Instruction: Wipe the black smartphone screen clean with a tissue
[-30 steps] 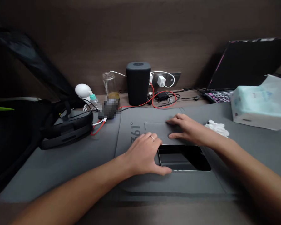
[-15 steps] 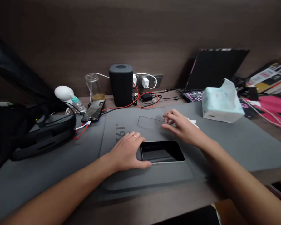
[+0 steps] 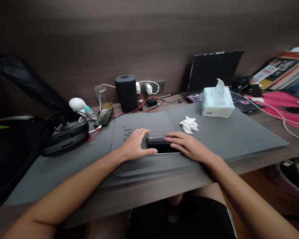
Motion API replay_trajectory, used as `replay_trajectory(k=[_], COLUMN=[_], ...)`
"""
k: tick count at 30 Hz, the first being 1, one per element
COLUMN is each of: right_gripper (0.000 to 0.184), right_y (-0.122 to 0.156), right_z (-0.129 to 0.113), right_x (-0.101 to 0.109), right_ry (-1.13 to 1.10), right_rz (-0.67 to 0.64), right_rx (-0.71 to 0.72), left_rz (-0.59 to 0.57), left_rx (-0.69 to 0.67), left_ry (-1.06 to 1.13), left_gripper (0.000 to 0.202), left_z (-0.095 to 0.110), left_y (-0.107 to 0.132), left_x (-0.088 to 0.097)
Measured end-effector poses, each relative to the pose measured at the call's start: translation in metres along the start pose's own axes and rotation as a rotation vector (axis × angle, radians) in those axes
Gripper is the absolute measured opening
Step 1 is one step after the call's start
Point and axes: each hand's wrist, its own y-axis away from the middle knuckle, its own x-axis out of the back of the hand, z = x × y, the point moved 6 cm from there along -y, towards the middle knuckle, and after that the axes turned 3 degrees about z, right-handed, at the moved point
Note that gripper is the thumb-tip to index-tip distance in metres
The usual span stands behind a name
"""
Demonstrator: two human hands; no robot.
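A phone with a dark screen [image 3: 161, 148] lies sideways on the grey desk mat. My left hand [image 3: 134, 144] wraps its left end, thumb on the near edge and fingers by the far left corner; a ring shows on one finger. Along the phone's far side is a glossy strip that looks like the thin clear screen protector [image 3: 155, 140]. My right hand [image 3: 189, 144] reaches over the phone's right part, fingers stretched along that sheet and covering the phone's right end. How far the sheet touches the screen is hard to tell.
Behind my right hand lies a crumpled tissue [image 3: 188, 125]; a tissue pack [image 3: 218, 104] stands farther right before a laptop [image 3: 214, 71]. At the back are a black speaker [image 3: 126, 94] and cables. A charging phone [image 3: 104, 117] and headset [image 3: 64, 137] are left.
My right hand has brought the clear sheet from behind the phone to over it. The crumpled tissue has come into full view. My left hand stays at the phone's left end.
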Motion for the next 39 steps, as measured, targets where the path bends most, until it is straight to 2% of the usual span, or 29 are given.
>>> replay_trajectory(k=[3, 6, 11, 15, 19, 23, 28, 39], right_gripper=[0.039, 0.041, 0.042, 0.044, 0.054, 0.055, 0.066, 0.055], right_y=[0.005, 0.009, 0.012, 0.013, 0.012, 0.013, 0.016, 0.016], right_z=[-0.002, -0.003, -0.006, -0.006, -0.003, 0.000, 0.007, 0.011], right_x=[-0.001, -0.002, -0.001, -0.001, 0.000, -0.001, -0.002, 0.001], right_ry=[0.027, 0.051, 0.067, 0.054, 0.035, 0.012, -0.003, -0.061], right_rz=[-0.033, -0.056, -0.070, -0.058, -0.031, -0.048, -0.061, -0.063], right_rx=[0.005, 0.017, 0.052, 0.048, -0.001, -0.038, -0.109, -0.139], left_rz=[-0.049, -0.052, -0.041, -0.014, 0.010, -0.025, -0.041, -0.051], left_rx=[-0.106, -0.139, -0.097, -0.120, -0.131, -0.147, -0.164, -0.166], left_ry=[-0.028, -0.036, -0.050, -0.001, 0.012, -0.005, -0.029, -0.055], left_gripper=[0.054, 0.045, 0.044, 0.043, 0.046, 0.049, 0.051, 0.049], left_z=[0.006, 0.005, -0.001, 0.000, 0.002, 0.005, 0.006, 0.006], left_y=[0.000, 0.001, 0.002, 0.003, 0.003, 0.004, 0.004, 0.005], left_x=[-0.002, -0.002, -0.002, 0.000, 0.003, 0.002, 0.000, 0.000])
